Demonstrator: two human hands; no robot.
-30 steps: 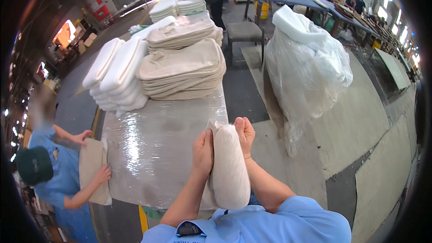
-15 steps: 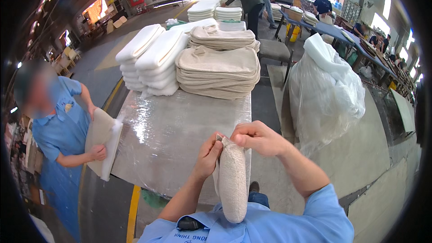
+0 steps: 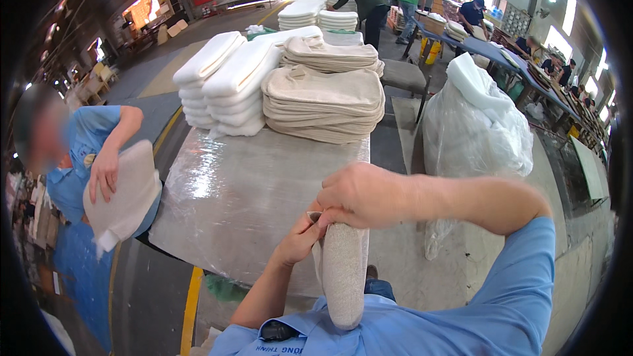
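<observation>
A plump beige fabric cushion (image 3: 344, 270) stands on edge against my front, its narrow side turned up. My left hand (image 3: 301, 237) grips the cover's far end from the left, fingers closed on the cloth. My right hand (image 3: 359, 194) is closed at that same end, its thumb and fingers pinched together at the cover's edge. The back of the right hand hides what exactly lies in the pinch. Beyond my hands is a table (image 3: 250, 178) covered in clear plastic. On its far half sit stacked beige covers (image 3: 323, 102).
White padding stacks (image 3: 227, 92) stand left of the covers. At left, a co-worker in blue handles a beige cover (image 3: 125, 188) with white padding showing. A large clear bag (image 3: 478, 122) of white padding stands to the right, near a grey-seated chair (image 3: 403, 76). Other people work farther back.
My right elbow has risen outward and the right hand has turned over the cushion's far end, closer to my left hand. The co-worker's cover has shifted left and tilted.
</observation>
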